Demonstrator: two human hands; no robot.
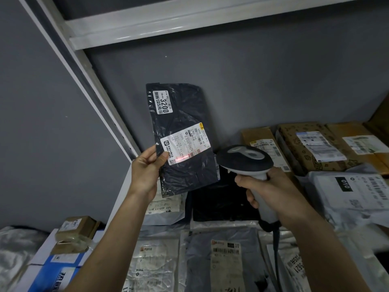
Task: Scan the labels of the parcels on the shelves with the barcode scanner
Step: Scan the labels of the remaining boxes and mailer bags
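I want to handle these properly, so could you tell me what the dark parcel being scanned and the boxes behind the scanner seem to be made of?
The dark parcel looks like a thin glossy plastic mailer: it is wrinkled and catches the light. The boxes look like matte brown cardboard with paper labels. The scanner seems to be hard plastic.

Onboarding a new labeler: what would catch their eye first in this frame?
The dark parcel held up mid-frame by the left hand, with a red scan line across the barcode of its white label. Just right of it, the right hand grips the barcode scanner, aimed at that label. Below and to the right, more parcels lie flat on the shelf.
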